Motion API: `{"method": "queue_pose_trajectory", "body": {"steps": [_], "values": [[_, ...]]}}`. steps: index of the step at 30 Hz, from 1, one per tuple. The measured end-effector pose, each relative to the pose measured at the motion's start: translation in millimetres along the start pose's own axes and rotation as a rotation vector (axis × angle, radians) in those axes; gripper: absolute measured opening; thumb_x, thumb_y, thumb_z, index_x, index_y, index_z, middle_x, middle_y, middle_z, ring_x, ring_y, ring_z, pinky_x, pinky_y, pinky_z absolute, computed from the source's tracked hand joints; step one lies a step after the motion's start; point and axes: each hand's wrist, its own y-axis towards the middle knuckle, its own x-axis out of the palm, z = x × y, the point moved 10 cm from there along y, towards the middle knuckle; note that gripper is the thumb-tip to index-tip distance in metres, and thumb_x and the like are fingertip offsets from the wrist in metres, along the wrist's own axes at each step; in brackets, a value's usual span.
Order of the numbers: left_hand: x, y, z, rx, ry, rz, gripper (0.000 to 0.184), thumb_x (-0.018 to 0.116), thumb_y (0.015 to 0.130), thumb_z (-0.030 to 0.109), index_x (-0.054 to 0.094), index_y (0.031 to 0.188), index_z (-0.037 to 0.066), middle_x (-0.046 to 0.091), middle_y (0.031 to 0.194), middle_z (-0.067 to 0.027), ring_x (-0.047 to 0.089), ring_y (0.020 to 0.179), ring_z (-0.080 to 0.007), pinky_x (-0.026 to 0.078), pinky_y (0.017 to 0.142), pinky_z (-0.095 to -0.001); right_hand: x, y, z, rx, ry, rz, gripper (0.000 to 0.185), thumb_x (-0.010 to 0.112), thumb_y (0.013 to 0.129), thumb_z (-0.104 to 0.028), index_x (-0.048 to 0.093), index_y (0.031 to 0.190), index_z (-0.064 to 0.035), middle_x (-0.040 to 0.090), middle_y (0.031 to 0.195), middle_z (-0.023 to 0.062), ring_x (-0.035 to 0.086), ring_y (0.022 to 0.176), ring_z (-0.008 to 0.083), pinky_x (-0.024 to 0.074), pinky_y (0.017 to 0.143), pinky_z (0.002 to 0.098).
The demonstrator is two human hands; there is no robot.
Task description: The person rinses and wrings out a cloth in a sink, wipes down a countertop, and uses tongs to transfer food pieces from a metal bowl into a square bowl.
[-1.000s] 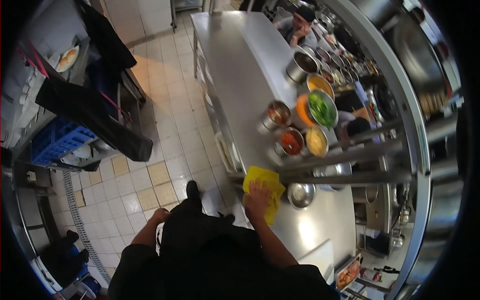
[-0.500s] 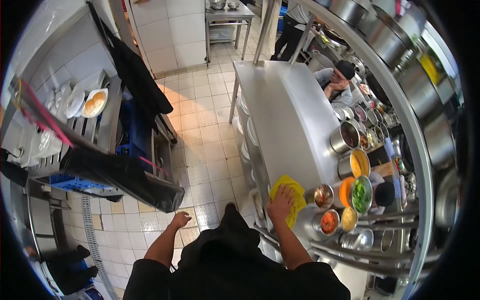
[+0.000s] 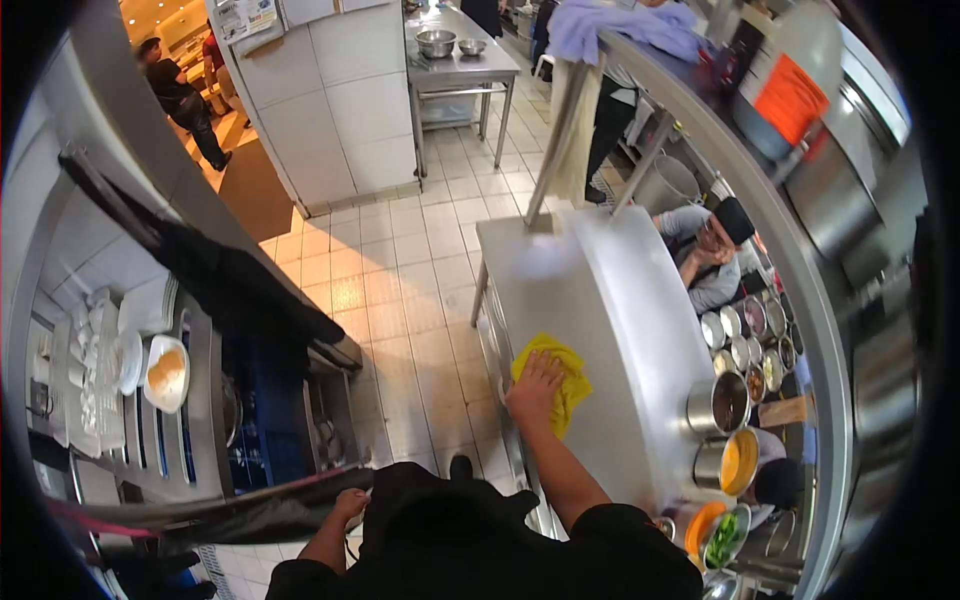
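My right hand (image 3: 540,385) lies flat on a yellow cloth (image 3: 572,392), fingers stretched out over it rather than closed around it, palm down against the steel desk (image 3: 630,420). The cloth sits by the desk's left long edge, well short of the far edge. My left hand (image 3: 350,503) hangs off that side, fingers curled; I cannot tell if it has hold of anything. The desk's metal is smooth and dull, with a bright sheen along its right side. On that right edge, toward the near end, stand a steel pot (image 3: 718,403), a pot of orange-yellow food (image 3: 740,462) and a bowl of greens (image 3: 722,540). Beyond the same edge, a person in a dark cap (image 3: 700,250) leans on their hands. Pale floor tiles (image 3: 430,300) run past the far edge to a small table (image 3: 460,65) carrying two metal bowls (image 3: 436,43).
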Motion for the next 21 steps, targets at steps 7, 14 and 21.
{"method": "queue_pose_trajectory", "body": {"steps": [7, 14, 21], "values": [[-59.6, 100.2, 127.8, 0.006, -0.190, -0.006, 0.030, 0.069, 0.079, 0.031, 0.069, 0.087, 0.002, 0.068, 0.076, -0.0109, 0.065, 0.069, -0.0208, 0.049, 0.065, -0.0332, 5.8, 189.1, -83.5, -0.072, -0.036, 0.144, 0.076, 0.059, 0.084, -0.037, 0.031, 0.145, -0.0027, 0.028, 0.151, 0.0204, 0.024, 0.138, 0.0440, 0.0147, 0.113, 0.0566], [-145.5, 249.7, 277.1, 0.516, 0.430, -0.258, 0.037, 0.066, 0.079, 0.029, 0.068, 0.103, 0.002, 0.068, 0.092, -0.0183, 0.065, 0.087, -0.0295, 0.050, 0.077, -0.0402, 13.8, 339.5, -135.5, -0.069, 0.055, 0.114, 0.069, 0.053, 0.088, -0.040, 0.032, 0.146, -0.0080, 0.031, 0.150, 0.0164, 0.024, 0.139, 0.0411, 0.0153, 0.113, 0.0566], [-307.4, 347.8, 485.1, 0.426, 0.251, 0.018, 0.042, 0.066, 0.081, 0.031, 0.064, 0.110, 0.000, 0.067, 0.081, -0.0152, 0.066, 0.079, -0.0271, 0.051, 0.072, -0.0366, 27.4, 341.4, -104.2, -0.128, 0.156, 0.040, 0.060, 0.047, 0.093, -0.039, 0.035, 0.145, -0.0125, 0.029, 0.152, 0.0135, 0.026, 0.138, 0.0389, 0.0159, 0.112, 0.0579]]}}
